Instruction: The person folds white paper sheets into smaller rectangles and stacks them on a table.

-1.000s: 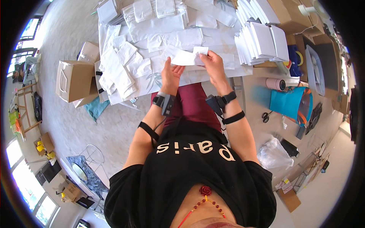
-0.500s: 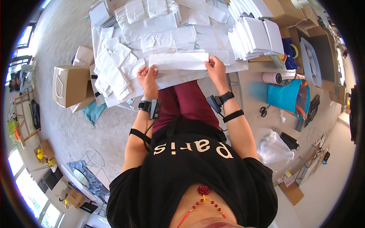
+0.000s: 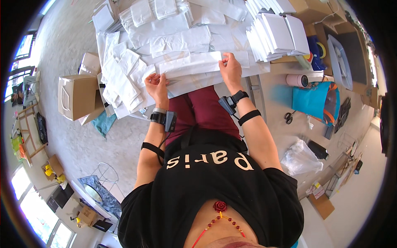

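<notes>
A long white paper bag is held flat and stretched lengthwise between the two hands, at the near edge of the tabletop. Its left end is pinched by the left hand, fingers curled over the edge; its right end is gripped by the right hand, thumb and fingers closed on the paper. Held at both ends in this way, the bag is kept taut and level, which would let a crease be seen or pressed along its length.

The bag lies just above the person's lap, over other loose white bags that are spread in overlapping layers across the left part of the tabletop, some hanging over its edge. Further back, more flattened white pieces are laid side by side. To the right, a stack of folded white bags is fanned neatly, apart from the loose ones, apparently so that sorted pieces are kept separate.

A brown cardboard box stands on the floor to the left, within reach of the left arm. On the right, a roll of tape, a blue bag and a pair of scissors are seen, well apart from the hands. A black band is worn on each wrist.
</notes>
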A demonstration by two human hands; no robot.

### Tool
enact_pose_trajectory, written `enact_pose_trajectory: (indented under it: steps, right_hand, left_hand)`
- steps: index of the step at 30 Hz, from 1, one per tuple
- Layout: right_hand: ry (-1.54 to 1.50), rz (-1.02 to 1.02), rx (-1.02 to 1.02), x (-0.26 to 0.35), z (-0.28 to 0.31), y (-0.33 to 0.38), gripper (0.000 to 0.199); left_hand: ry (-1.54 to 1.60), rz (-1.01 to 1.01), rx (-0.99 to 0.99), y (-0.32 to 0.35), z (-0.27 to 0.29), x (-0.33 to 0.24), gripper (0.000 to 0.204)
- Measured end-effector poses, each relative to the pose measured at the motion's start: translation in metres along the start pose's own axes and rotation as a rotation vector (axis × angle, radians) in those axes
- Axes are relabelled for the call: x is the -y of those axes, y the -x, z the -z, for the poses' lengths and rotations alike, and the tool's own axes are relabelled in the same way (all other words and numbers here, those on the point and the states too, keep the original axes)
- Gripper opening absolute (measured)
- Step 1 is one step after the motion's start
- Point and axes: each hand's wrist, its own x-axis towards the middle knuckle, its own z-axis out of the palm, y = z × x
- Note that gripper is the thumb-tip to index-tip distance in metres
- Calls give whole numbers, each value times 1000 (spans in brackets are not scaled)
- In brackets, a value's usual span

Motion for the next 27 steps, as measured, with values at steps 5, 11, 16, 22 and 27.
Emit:
enact_pose_trajectory:
  steps: [5,11,16,22,27]
  right_hand:
    - [14,-20,3,0,-1,1,38]
    - [11,-24,-10,0,-2,-1,37]
    - [12,-22,-5,0,-2,-4,37]
    - [5,-28,0,3,0,-3,37]
    - [2,-43,11,3,2,-2,37]
  left_hand:
    - [-114,-20,10,1,-1,-5,40]
    - [-179,-17,7,2,-3,-11,40]
    - [-213,-25,0,0,-1,-8,40]
    - [-317,-121,-7,0,0,-4,41]
    - [-330,-103,-20,3,-4,-12,43]
